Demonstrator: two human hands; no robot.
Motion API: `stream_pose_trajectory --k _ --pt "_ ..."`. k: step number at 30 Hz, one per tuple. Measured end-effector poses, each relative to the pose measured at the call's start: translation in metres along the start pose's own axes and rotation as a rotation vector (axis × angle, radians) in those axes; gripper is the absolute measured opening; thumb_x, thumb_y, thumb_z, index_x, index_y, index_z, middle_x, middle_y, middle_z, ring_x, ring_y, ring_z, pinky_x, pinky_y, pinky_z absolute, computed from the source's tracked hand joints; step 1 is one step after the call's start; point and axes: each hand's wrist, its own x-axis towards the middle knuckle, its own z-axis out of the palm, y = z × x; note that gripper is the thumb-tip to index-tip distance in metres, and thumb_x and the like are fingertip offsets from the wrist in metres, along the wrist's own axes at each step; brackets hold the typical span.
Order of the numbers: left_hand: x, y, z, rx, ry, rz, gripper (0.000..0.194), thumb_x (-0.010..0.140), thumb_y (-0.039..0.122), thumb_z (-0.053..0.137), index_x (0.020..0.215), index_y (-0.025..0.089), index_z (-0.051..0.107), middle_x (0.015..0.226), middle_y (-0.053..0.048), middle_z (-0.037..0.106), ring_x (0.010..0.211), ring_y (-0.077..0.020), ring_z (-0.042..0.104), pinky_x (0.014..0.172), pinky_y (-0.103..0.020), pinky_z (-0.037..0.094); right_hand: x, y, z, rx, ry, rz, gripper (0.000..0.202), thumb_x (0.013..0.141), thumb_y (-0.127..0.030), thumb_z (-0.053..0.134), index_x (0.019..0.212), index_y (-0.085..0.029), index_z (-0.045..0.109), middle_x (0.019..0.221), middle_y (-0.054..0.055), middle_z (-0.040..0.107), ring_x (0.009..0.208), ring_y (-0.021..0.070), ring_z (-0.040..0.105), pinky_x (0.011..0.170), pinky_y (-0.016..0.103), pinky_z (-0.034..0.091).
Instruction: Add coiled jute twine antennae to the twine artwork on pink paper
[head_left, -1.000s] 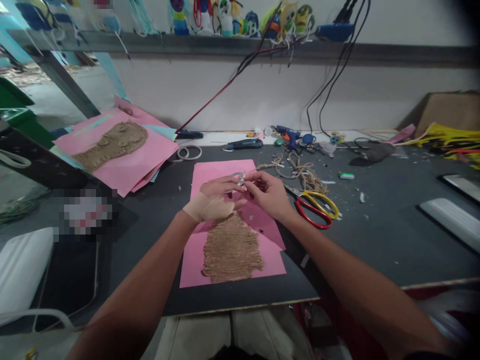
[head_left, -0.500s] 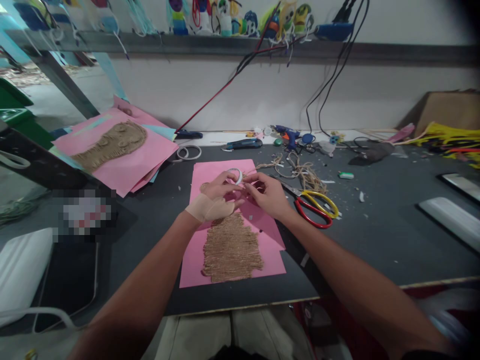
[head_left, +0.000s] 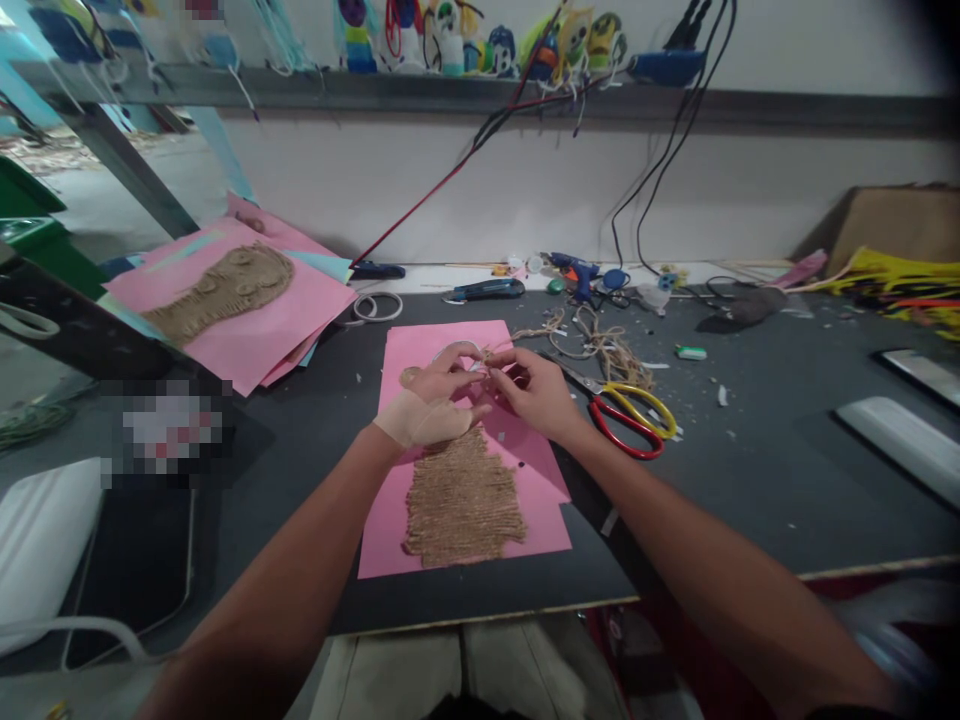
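Note:
Over a pink sheet [head_left: 397, 480], my left hand [head_left: 439, 395], with a beige wrap round palm and wrist, has its fingers closed on a narrow white roll of tape [head_left: 448, 350], mostly hidden behind them. My right hand [head_left: 532, 390] pinches at jute twine [head_left: 487, 355] close to the left fingertips; the exact grip is hidden. Below both hands, a panel of jute cord rows [head_left: 465, 500] lies flat on the sheet. A small coiled jute disc [head_left: 409, 376] shows beside the left hand. Scissors [head_left: 630, 420] with red and yellow handles lie right of the right hand.
Loose twine [head_left: 619, 350] lies behind the scissors. A utility knife [head_left: 487, 290] and a blue glue gun [head_left: 577, 275] are along the back. At left, pink sheets [head_left: 307, 300] carry another jute piece [head_left: 232, 280]. White devices lie at both sides.
The white tape roll has tipped and shifted slightly left behind my left fingers. Both hands stay nearly in place, fingertips close together.

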Motion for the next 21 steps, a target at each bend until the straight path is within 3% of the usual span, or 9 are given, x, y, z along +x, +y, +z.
stream_pose_trajectory --k 7,12,15,18,21 --pt "0.000 -0.006 0.003 0.005 0.049 0.035 0.040 0.085 0.028 0.077 0.125 0.025 0.069 0.138 -0.012 0.061 0.108 -0.0263 0.069 0.091 -0.043 0.062 0.002 -0.001 -0.006 0.075 0.064 0.036 0.033 0.094 -0.036 0.064 0.122 -0.020 0.062 0.105 0.007 0.071 0.073 0.0174 0.069 0.063 0.033 0.056" --pt "-0.002 -0.011 0.004 0.064 0.073 -0.059 0.043 0.087 0.028 0.074 0.129 0.023 0.068 0.135 -0.012 0.063 0.113 -0.0272 0.069 0.084 -0.038 0.063 0.007 -0.002 -0.020 -0.163 0.192 -0.060 0.023 0.094 -0.034 0.062 0.112 -0.019 0.066 0.113 0.011 0.070 0.071 0.0151 0.064 0.065 0.032 0.053" --pt "-0.002 -0.014 0.005 0.043 0.118 -0.065 0.040 0.086 0.027 0.075 0.125 0.022 0.069 0.136 -0.012 0.062 0.098 -0.0219 0.070 0.083 -0.037 0.063 0.012 -0.007 -0.034 -0.335 0.220 -0.093 0.019 0.094 -0.031 0.059 0.104 -0.018 0.069 0.110 0.011 0.069 0.067 0.0147 0.061 0.067 0.033 0.051" --pt "-0.001 -0.015 0.003 0.023 0.191 -0.034 0.039 0.086 0.022 0.074 0.124 0.021 0.069 0.133 -0.012 0.064 0.088 -0.0177 0.068 0.078 -0.035 0.064 0.015 -0.014 -0.060 -0.598 0.091 -0.020 0.016 0.092 -0.030 0.061 0.098 -0.018 0.070 0.103 0.011 0.072 0.073 0.0186 0.063 0.073 0.035 0.049" --pt "0.003 -0.014 0.000 -0.029 0.270 0.044 0.039 0.086 0.019 0.074 0.124 0.019 0.068 0.128 -0.012 0.065 0.086 -0.0159 0.067 0.074 -0.031 0.064 0.013 -0.019 -0.098 -0.914 -0.163 0.257 0.020 0.092 -0.036 0.064 0.083 -0.020 0.071 0.087 0.010 0.074 0.075 0.0239 0.065 0.068 0.035 0.044"
